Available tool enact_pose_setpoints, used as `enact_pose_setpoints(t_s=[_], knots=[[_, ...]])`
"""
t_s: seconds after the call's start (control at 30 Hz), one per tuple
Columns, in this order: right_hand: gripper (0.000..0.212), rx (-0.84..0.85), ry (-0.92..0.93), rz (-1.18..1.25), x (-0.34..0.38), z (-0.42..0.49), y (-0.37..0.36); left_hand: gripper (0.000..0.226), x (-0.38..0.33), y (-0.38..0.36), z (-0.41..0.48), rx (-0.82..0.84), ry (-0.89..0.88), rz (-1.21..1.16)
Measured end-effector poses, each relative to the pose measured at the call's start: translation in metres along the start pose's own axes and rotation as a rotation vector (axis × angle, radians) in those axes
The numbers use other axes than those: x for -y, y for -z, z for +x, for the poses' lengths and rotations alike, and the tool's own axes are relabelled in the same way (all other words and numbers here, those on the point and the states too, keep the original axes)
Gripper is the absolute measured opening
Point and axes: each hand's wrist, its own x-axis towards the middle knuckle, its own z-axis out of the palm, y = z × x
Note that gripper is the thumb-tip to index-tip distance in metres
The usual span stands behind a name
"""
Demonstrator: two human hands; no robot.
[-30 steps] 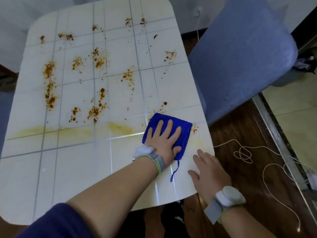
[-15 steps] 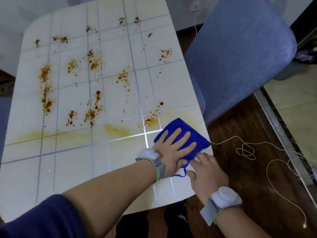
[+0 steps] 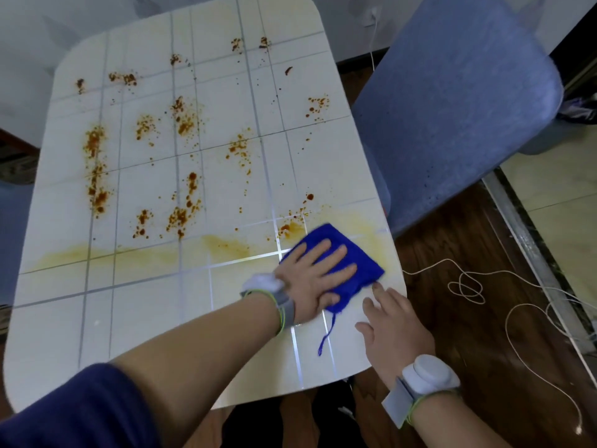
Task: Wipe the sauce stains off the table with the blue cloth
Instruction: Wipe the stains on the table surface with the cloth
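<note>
Left hand [image 3: 315, 279] lying flat on blue cloth [image 3: 328, 235], fingers straight and spread, pressing not gripping; forearm crossing in from tabletop's near-left corner. Right hand [image 3: 394, 324] resting flat and relaxed at right edge, fingertips just beside cloth. Cloth sitting by right edge of table [image 3: 161, 318], on yellow smear [image 3: 226, 245]. Sauce stains [image 3: 184, 118] covering far half. Blue chair [image 3: 452, 108] standing beside right edge; white cord [image 3: 468, 286] lying on floor.
</note>
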Motion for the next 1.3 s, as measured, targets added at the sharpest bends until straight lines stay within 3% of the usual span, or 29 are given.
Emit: enact_pose_setpoints(t_s=[0.13, 0.27, 0.43, 0.6, 0.77, 0.87, 0.97, 1.07, 1.17, 1.23, 1.3], knots=[[0.039, 0.055, 0.005, 0.039, 0.0, 0.0, 0.001, 0.06, -0.019, 0.009, 0.027, -0.056, 0.306, -0.172], [0.033, 0.038, -0.003, 0.079, 0.004, 0.002, 0.009, 0.062, -0.057, -0.033, -0.031, -0.106, 0.137, -0.17], [0.031, 0.051, -0.043, 0.091, 0.004, -0.003, 0.005, 0.057, -0.013, -0.013, -0.042, 0.035, -0.072, -0.074], [0.043, 0.102, -0.049, 0.114, 0.01, -0.007, 0.009, 0.049, -0.019, 0.028, -0.011, 0.017, 0.101, -0.152], [0.044, 0.077, -0.053, 0.116, 0.009, -0.003, 0.013, 0.051, -0.012, 0.045, 0.012, -0.143, 0.146, -0.062], [0.043, 0.05, -0.065, 0.112, 0.008, -0.002, 0.014, 0.04, -0.02, 0.058, 0.025, -0.05, 0.236, 0.043], [0.046, 0.099, -0.069, 0.133, 0.006, -0.003, 0.012, 0.026, -0.019, 0.065, 0.029, 0.023, 0.199, 0.244], [0.039, 0.038, -0.121, 0.211, 0.004, 0.0, 0.017, 0.021, -0.004, 0.081, 0.028, -0.076, 0.117, 0.216], [0.023, -0.12, -0.103, 0.198, 0.005, -0.003, 0.016, 0.015, 0.005, 0.106, 0.013, -0.345, 0.03, 0.071], [0.021, -0.131, -0.09, 0.156, 0.001, -0.005, 0.012, 0.011, 0.008, 0.11, 0.006, -0.528, -0.054, 0.03], [0.024, -0.115, -0.074, 0.129, 0.001, -0.007, 0.008, 0.01, 0.005, 0.099, -0.001, -0.568, -0.113, 0.037]])
